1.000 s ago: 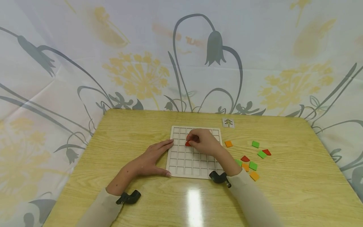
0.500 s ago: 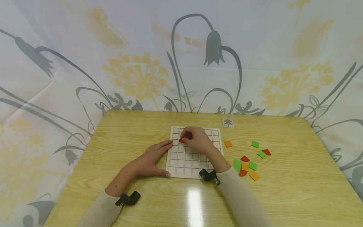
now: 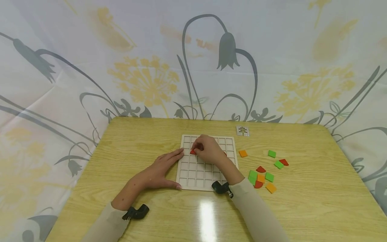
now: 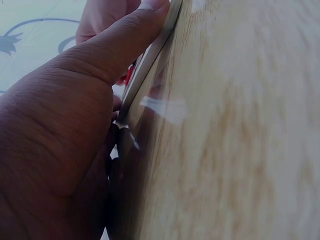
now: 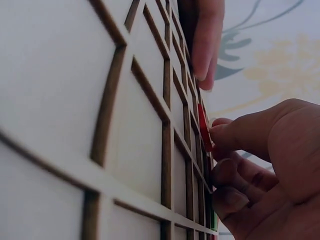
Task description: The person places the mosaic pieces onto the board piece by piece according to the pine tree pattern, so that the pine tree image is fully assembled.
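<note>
A pale wooden grid board (image 3: 192, 174) lies on the table. My left hand (image 3: 157, 170) rests along its left side, fingertips and thumb at the edge, fingers straight. Over the upper left part of the board, my right hand (image 3: 208, 150) pinches a red quarter-round tile (image 3: 192, 152) between thumb and fingers. In the right wrist view that red tile (image 5: 203, 127) stands at the grid's surface; whether it lies fully in a cell I cannot tell. Another bit of red (image 3: 225, 153) shows on the board beside my right wrist, mostly hidden.
Right of the board lie loose tiles: an orange square (image 3: 243, 153), green squares (image 3: 272, 153), red quarter-rounds (image 3: 261, 169) and an orange tile (image 3: 271, 188), some overlapping. A small patterned card (image 3: 243, 131) lies behind the board. A patterned cloth backs the table.
My right hand has moved left across the board with the red tile, then lowered it slightly. My left hand has stayed at the board's edge.
</note>
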A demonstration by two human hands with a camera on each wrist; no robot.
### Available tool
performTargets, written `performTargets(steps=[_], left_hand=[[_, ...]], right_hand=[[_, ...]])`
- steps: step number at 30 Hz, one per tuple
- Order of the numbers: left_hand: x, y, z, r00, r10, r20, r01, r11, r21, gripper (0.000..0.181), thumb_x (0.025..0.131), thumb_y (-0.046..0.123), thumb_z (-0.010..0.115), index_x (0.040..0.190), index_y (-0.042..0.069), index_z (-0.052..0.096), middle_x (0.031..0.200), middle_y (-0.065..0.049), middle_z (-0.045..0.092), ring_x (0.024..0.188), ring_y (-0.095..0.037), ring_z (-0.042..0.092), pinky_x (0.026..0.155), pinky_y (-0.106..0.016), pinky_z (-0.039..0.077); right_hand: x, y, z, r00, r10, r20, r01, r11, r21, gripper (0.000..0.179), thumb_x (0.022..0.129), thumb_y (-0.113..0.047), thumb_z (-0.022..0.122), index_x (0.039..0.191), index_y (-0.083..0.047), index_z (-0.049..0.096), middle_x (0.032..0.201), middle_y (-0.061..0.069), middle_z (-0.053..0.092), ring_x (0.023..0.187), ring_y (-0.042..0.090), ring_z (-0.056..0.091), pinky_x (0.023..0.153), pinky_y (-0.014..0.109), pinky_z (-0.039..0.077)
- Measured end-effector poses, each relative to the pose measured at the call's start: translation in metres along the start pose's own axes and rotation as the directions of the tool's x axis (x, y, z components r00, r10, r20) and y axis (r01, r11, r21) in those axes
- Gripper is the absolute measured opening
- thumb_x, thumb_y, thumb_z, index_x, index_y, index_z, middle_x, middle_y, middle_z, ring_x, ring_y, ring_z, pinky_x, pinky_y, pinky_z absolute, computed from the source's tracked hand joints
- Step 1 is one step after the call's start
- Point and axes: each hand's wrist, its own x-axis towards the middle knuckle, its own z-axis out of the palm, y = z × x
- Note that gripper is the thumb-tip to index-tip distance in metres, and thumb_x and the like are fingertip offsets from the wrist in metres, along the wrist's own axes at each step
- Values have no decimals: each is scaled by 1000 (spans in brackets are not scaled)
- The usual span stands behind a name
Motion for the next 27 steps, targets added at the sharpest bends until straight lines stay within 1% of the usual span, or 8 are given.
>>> performTargets(steps=[6, 13, 19, 27], left_hand=[[-1, 1, 0, 1000, -6, 4, 6, 1000, -9, 117, 83, 63, 84, 170, 13, 25, 179, 1, 14, 163, -28, 19, 127, -61, 19], [0, -1, 0, 1000, -3, 3, 3, 1000, -6, 116, 84, 65, 83, 171, 14, 24, 179, 3, 13, 163, -28, 18, 127, -62, 19], [0, 0, 0, 1000, -7, 8, 7, 1000, -10, 116, 84, 65, 82, 171, 15, 24, 178, 3, 13, 163, -27, 18, 127, -61, 18], [0, 1, -1, 1000, -16, 12, 16, 1000, -8, 117, 84, 64, 84, 171, 15, 23, 178, 3, 14, 163, -27, 18, 127, -61, 19]], right_hand=[[0, 1, 1, 999, -37, -7, 37, 999, -19, 11, 96, -3, 72, 95, -11, 81, 98, 3, 68, 83, 16, 60, 78, 35, 52], [0, -1, 1, 996, -88, 21, 89, 996, -25, 7, 94, -5, 77, 98, -8, 82, 101, 6, 68, 81, 15, 58, 74, 31, 51], [-1, -1, 0, 993, -115, 39, 117, 993, -36, 9, 95, -3, 76, 98, -9, 81, 101, 5, 68, 77, 14, 55, 71, 30, 48], [-3, 1, 1, 989, -139, 50, 142, 989, -45, 14, 96, 0, 72, 101, -9, 81, 104, 3, 68, 76, 14, 52, 71, 31, 47]])
